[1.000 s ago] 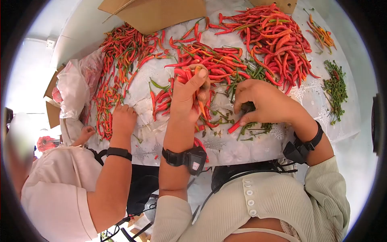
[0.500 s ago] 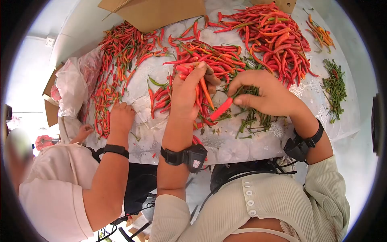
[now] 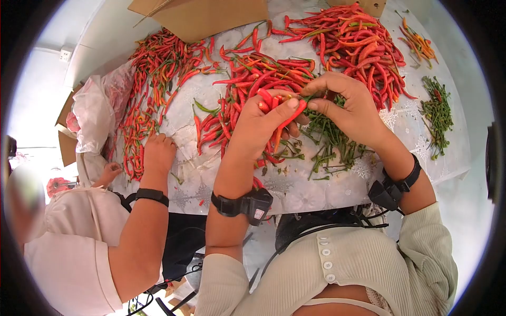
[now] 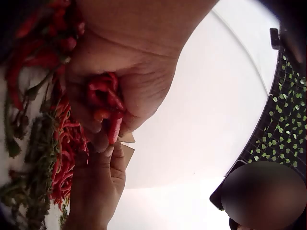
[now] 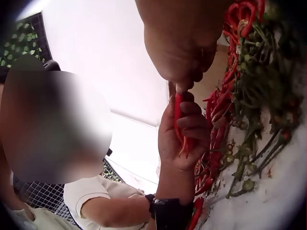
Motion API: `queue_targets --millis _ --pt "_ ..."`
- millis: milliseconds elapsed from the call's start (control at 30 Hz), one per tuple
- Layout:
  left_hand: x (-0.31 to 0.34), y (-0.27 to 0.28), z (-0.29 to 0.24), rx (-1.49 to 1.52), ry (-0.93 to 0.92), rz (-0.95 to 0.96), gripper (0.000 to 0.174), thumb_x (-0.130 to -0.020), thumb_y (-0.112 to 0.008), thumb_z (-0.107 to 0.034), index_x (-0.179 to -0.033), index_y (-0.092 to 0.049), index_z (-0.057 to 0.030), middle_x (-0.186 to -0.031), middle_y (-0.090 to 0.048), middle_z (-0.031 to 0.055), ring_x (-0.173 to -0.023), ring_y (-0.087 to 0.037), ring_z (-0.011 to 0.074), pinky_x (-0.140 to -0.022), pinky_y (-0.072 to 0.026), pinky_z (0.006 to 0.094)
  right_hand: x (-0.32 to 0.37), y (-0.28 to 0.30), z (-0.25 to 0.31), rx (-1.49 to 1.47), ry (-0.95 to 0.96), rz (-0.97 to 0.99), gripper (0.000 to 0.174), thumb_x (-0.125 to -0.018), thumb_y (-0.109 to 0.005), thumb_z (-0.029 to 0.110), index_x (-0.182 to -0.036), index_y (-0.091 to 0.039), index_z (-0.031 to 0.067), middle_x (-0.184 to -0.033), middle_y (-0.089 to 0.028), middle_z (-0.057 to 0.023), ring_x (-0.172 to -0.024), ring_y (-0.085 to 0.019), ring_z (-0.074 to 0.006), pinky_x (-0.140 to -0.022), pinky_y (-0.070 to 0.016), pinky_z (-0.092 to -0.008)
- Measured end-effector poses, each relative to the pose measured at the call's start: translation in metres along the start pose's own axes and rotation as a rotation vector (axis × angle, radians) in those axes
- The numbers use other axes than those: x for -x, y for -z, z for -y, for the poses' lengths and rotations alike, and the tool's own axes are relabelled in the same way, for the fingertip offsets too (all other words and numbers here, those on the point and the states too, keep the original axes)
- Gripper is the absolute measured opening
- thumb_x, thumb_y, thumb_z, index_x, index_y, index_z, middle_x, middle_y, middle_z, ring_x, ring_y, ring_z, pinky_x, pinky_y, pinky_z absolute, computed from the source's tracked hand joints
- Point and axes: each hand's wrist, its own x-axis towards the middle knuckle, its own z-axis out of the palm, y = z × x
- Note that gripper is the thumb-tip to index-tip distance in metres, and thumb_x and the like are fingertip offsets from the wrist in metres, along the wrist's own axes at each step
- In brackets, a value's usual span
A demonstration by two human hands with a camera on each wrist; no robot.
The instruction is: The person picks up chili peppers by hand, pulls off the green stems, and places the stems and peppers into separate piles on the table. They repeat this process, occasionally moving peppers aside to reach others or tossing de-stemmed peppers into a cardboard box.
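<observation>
Several red chilies (image 4: pixel 103 93) lie gripped in the curled fingers of my left hand (image 3: pixel 255 129), over the near edge of the middle chili pile (image 3: pixel 274 73). One more red chili (image 3: pixel 292 115) slants between the two hands, the left thumb pressed along it. At its upper end, my right hand (image 3: pixel 350 108) pinches the green stem between thumb and forefinger. In the right wrist view this chili (image 5: pixel 178 112) points down into the left palm. A heap of loose green stems (image 3: pixel 340 139) lies beneath the right hand.
A large red chili pile (image 3: pixel 363 55) stands at the back right, with more stems (image 3: pixel 437 118) beyond. Another person's hand (image 3: pixel 158 155) is beside the left chili pile (image 3: pixel 161 60). A cardboard box (image 3: pixel 219 18) stands behind, a plastic bag (image 3: pixel 97 108) at far left.
The right hand has risen from the stem heap with a red chili and moved up and left to meet the left hand. The left hand has shifted slightly right, keeping its chilies.
</observation>
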Motion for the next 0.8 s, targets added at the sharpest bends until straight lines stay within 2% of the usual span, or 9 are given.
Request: queue_targets --millis 133,233,333,667,800 --pt "0.0 -0.001 0.002 -0.011 -0.042 0.0 0.022 -0.08 -0.066 -0.01 -0.099 -0.057 -0.0015 -0.076 -0.063 0.0079 -0.057 -0.057 0.0095 -0.05 -0.0467 0.0206 -0.001 -0.001 -0.001 0.028 -0.019 -0.02 0.014 -0.074 -0.067 0.007 -0.088 -0.064 0.0038 -0.084 -0.063 -0.0093 -0.078 -0.058 -0.021 -0.072 -0.044 -0.0307" --pt "-0.001 0.0 0.003 -0.034 -0.048 -0.012 0.025 -0.078 -0.068 -0.009 -0.099 -0.057 -0.0014 -0.076 -0.062 0.0065 -0.056 -0.055 0.0082 -0.049 -0.0448 0.02 -0.001 0.001 -0.003 0.194 0.116 -0.032 0.015 -0.072 -0.068 0.007 -0.086 -0.065 0.0047 -0.082 -0.062 -0.0094 -0.078 -0.058 -0.0248 -0.072 -0.0441 -0.0321" --pt "-0.002 -0.002 0.003 -0.063 -0.054 -0.037 0.025 -0.078 -0.068 -0.009 -0.098 -0.057 -0.0012 -0.075 -0.062 0.0061 -0.055 -0.054 0.0077 -0.048 -0.0435 0.0196 -0.002 -0.002 -0.009 0.236 0.197 -0.073 0.015 -0.07 -0.068 0.007 -0.084 -0.064 0.0049 -0.078 -0.06 -0.009 -0.077 -0.057 -0.0276 -0.07 -0.0438 -0.0343" --pt "-0.002 -0.005 0.003 -0.02 -0.036 -0.003 0.021 -0.08 -0.064 -0.009 -0.098 -0.055 -0.0013 -0.071 -0.061 0.0073 -0.05 -0.052 0.0071 -0.044 -0.0408 0.0191 -0.002 0.0 0.001 0.355 0.3 -0.127 0.014 -0.066 -0.068 0.003 -0.078 -0.061 0.006 -0.073 -0.055 -0.009 -0.071 -0.054 -0.0284 -0.064 -0.0424 -0.0368" --pt "-0.002 -0.006 0.005 0.001 -0.067 0.008 0.019 -0.082 -0.065 -0.012 -0.095 -0.055 -0.0039 -0.069 -0.058 0.0022 -0.051 -0.051 0.0051 -0.045 -0.0407 0.0197 -0.002 0.0 0.002 0.398 0.329 -0.173 0.014 -0.064 -0.069 0.004 -0.076 -0.061 0.0062 -0.073 -0.055 -0.0086 -0.071 -0.054 -0.0282 -0.062 -0.0419 -0.037"
